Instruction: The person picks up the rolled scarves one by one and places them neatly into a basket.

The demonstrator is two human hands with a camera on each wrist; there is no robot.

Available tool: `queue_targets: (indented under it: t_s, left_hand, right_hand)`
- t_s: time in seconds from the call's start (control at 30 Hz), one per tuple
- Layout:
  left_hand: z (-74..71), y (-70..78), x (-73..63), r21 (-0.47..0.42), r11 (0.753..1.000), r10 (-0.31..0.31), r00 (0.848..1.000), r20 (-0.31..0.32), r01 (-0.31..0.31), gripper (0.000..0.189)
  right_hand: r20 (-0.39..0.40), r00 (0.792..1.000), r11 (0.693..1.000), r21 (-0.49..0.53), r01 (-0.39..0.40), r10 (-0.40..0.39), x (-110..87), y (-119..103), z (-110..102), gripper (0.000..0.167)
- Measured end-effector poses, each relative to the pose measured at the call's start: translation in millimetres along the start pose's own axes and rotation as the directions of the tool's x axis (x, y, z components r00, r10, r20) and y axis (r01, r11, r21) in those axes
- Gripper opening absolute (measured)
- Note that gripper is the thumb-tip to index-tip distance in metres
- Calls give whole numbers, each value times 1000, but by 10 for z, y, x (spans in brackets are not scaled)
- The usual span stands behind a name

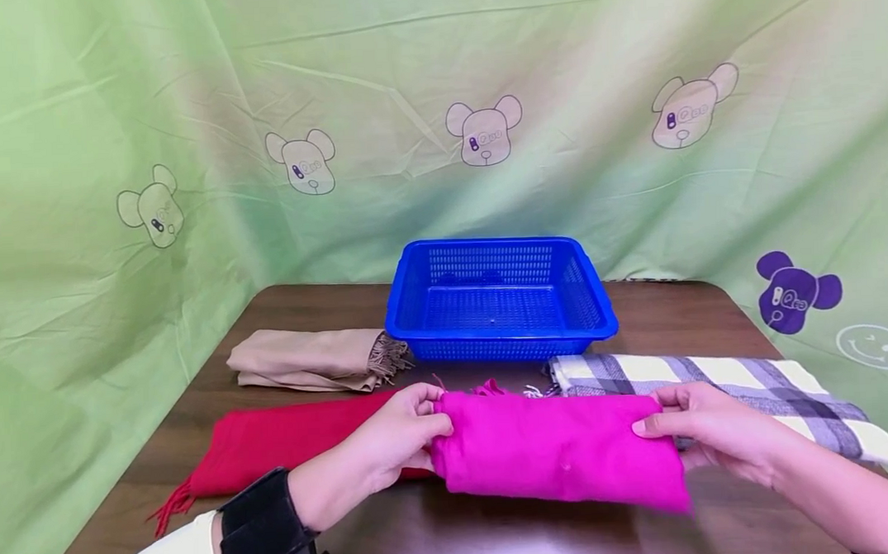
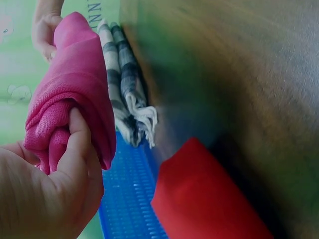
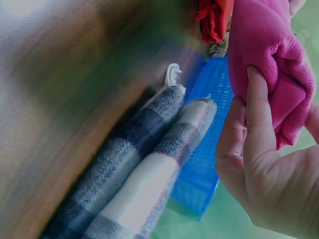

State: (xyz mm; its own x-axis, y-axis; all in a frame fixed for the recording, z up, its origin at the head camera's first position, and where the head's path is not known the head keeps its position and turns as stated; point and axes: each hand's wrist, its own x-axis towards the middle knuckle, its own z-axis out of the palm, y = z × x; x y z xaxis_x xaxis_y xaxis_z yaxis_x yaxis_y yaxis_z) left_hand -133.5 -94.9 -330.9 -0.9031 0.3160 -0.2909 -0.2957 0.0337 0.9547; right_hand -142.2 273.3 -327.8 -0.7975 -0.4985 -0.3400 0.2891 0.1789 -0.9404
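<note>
Pink scarf [image 1: 556, 450]: Hangs in mid-air above the near half of the table [image 1: 456, 545], folded into a thick oblong bundle; spans from hand to hand, with the lower right corner drooping.
Left hand [image 1: 399, 432]: Closes down to the thickness of the cloth; grips the folds at the left end of the bundle.
Right hand [image 1: 726, 430]: Closes likewise; pinches the right end, with thumb laid on the near face.
Red scarf [image 1: 295, 440]: Lies folded on the left side of the table, with fringe toward the left edge; passes partly beneath the left forearm.
Checked scarf [image 1: 724, 389]: Lies folded on the right side, reaching the right edge; points white fringe toward the middle.
Beige scarf [image 1: 306, 357]: Lies folded beyond the red one, near the left edge; extends fringe to just beside the basket.
Blue basket [image 1: 502, 349]: Stands upright near the far edge, between both far corners.
Green curtain [image 1: 383, 73]: Hangs behind the far edge, printed with bear heads.
Black strap [image 1: 264, 516]: Encircles the left wrist.
</note>
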Motion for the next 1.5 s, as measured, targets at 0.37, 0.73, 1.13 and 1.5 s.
queue_targets:
  t_s: [0.37,0.73,1.13,1.5]
  left_hand:
    - [-133,140,48,2,1000,13,1000,-27,-13,43]
    - [-248,239,119,-7,999,39,999,-31,-39,44]
    - [-372,306,216,-11,999,34,999,-31,-34,45]
    - [-449,385,288,-10,999,41,999,-33,-41,44]
  right_hand:
    - [-84,996,999,-38,-17,14,127,-197,53,26]
    - [-129,991,997,-76,14,-24,259,-338,86,32]
    - [-164,986,999,-38,-4,-2,417,-441,121,37]
    - [-162,986,998,-67,20,-31,519,-561,99,38]
